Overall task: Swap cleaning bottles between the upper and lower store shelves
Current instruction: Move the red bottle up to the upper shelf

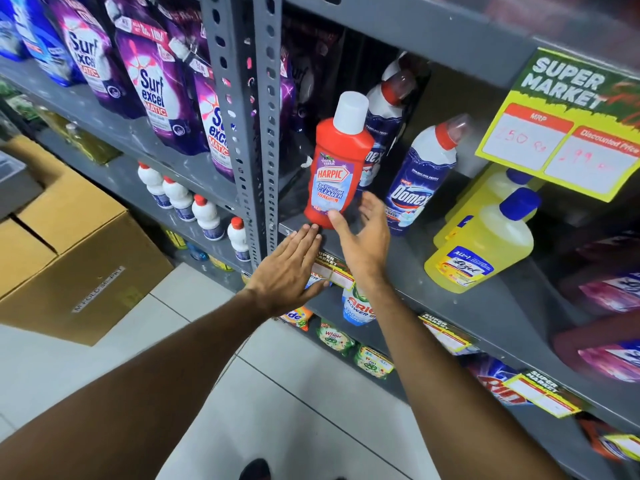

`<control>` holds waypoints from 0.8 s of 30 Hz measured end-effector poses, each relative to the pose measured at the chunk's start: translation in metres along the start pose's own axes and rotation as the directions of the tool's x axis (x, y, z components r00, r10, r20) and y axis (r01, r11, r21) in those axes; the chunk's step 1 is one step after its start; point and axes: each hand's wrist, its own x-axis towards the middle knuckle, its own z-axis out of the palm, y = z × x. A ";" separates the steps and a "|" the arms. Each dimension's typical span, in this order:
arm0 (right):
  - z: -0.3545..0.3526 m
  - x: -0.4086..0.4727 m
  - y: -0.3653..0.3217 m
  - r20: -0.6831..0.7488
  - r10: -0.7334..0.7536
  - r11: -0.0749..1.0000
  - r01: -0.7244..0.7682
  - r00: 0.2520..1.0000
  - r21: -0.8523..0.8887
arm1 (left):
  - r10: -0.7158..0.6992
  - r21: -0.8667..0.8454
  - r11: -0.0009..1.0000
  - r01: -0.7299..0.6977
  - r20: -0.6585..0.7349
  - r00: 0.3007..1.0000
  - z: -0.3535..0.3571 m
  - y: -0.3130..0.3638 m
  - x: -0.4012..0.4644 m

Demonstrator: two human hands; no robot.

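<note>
A red Harpic bottle [334,168] with a white cap stands upright at the front left of the grey upper shelf [408,271]. My right hand [363,240] is open just below and right of it, thumb touching the bottle's base, fingers spread. My left hand [287,268] is flat and open at the shelf edge, fingertips just under the bottle's base. Two blue Domex bottles [419,174] stand behind and to the right. On the lower shelf below the hands sits a blue Ariel bottle [356,306].
Two yellow Lizol bottles [481,247] stand right of the Domex. A yellow price sign [568,123] hangs above. Grey perforated uprights [249,133] divide the shelving; Surf Excel pouches [152,81] and small white bottles [204,213] are left. Cardboard boxes [69,244] sit on the tiled floor.
</note>
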 end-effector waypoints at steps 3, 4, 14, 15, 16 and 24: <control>0.014 0.016 -0.002 0.066 -0.021 0.999 0.024 0.998 -0.035 | -0.031 -0.004 1.000 0.031 -0.007 0.999 0.002 -0.001 -0.001; 0.017 0.020 -0.002 0.081 -0.027 0.997 0.032 0.996 -0.070 | -0.046 -0.006 0.999 0.046 -0.011 0.999 0.003 -0.002 -0.001; 0.021 0.037 0.012 0.116 -0.005 0.989 0.022 0.993 -0.147 | -0.091 -0.036 0.995 0.091 -0.001 0.996 0.003 -0.008 -0.003; 0.020 0.035 0.010 0.110 -0.010 0.989 0.026 0.994 -0.149 | -0.098 -0.039 0.994 0.099 0.023 0.995 0.000 -0.007 -0.003; 0.018 0.032 0.009 0.103 -0.015 0.988 0.031 0.995 -0.151 | -0.103 -0.047 0.993 0.106 0.047 0.994 -0.003 -0.007 -0.003; -0.011 -0.027 -0.013 0.127 0.027 0.989 -0.008 0.992 -0.150 | -0.106 -0.037 0.994 0.106 -0.001 0.994 -0.049 0.003 -0.031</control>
